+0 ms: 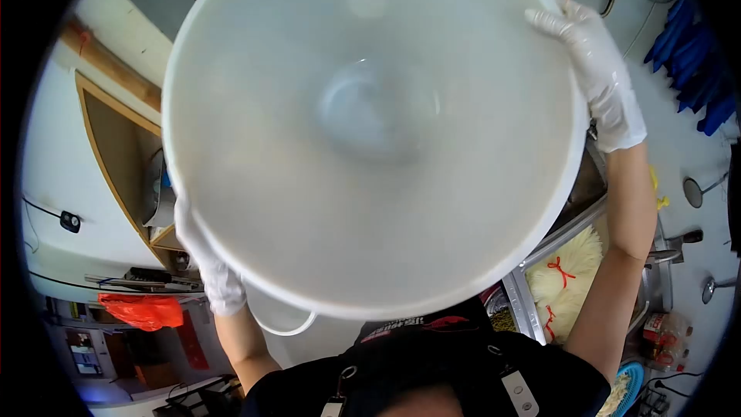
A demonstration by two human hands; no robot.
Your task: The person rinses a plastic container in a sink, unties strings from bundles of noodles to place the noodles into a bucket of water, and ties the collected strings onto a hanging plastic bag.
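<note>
A large white plastic tub (370,224) fills the middle of the head view, its round mouth turned toward me. Its inside is smooth and pale, with a few bright reflections near the bottom. My right hand (598,69), in a white glove, grips the upper right rim, thumb over the inner edge. On the lower left side my left hand (208,262), also gloved, holds the tub's outside; its fingers are partly hidden behind the wall. A smaller rounded white rim (289,332) shows just under the tub, close to my left wrist.
Right of the tub, a metal sink edge (529,305) borders a pale, stringy bundle (571,270) tied with red string. A blue basket (633,386) and a plastic bottle (665,340) are at lower right. Blue gloves (698,69) hang on the wall. A red bag (143,310) is left.
</note>
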